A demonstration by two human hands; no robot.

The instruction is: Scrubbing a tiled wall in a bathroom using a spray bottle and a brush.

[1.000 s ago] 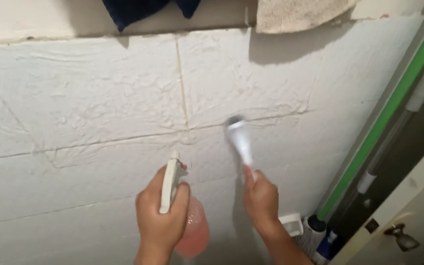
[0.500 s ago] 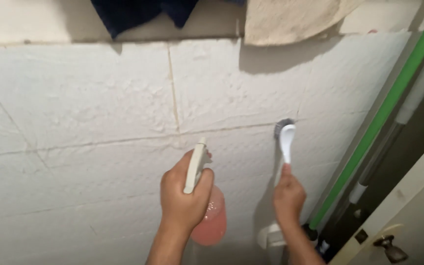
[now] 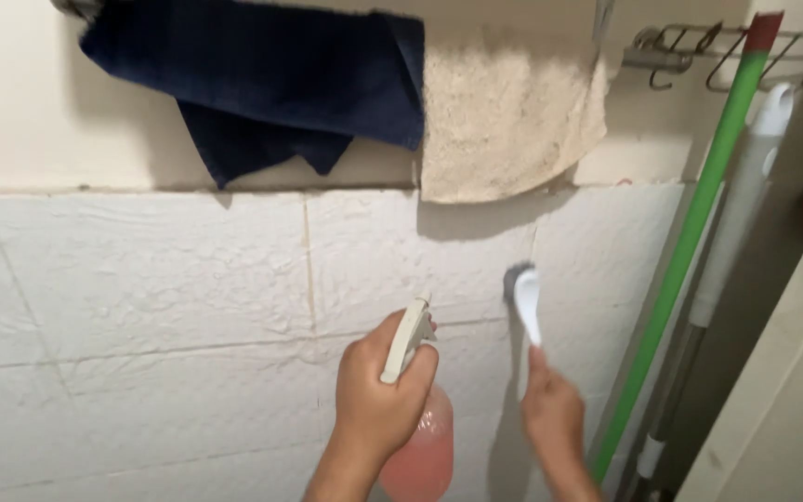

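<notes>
My left hand (image 3: 378,395) grips a spray bottle (image 3: 420,451) of pink liquid by its white trigger head (image 3: 407,339), held close to the white textured wall tiles (image 3: 169,279). My right hand (image 3: 553,414) holds a white brush (image 3: 524,299) by its handle; the dark bristle head presses against the tile just below the beige towel. Both hands are side by side, the brush to the right of the bottle.
A dark blue cloth (image 3: 271,79) and a beige towel (image 3: 508,116) hang over the wall above the tiles. A green pole (image 3: 690,242) and a white and grey pole (image 3: 727,242) lean in the right corner under a metal hook rack (image 3: 699,51).
The brush swept from the middle of the wall to the right and upward. The view tilted up, bringing the hanging cloths and hook rack into sight. The spray bottle stayed in my left hand.
</notes>
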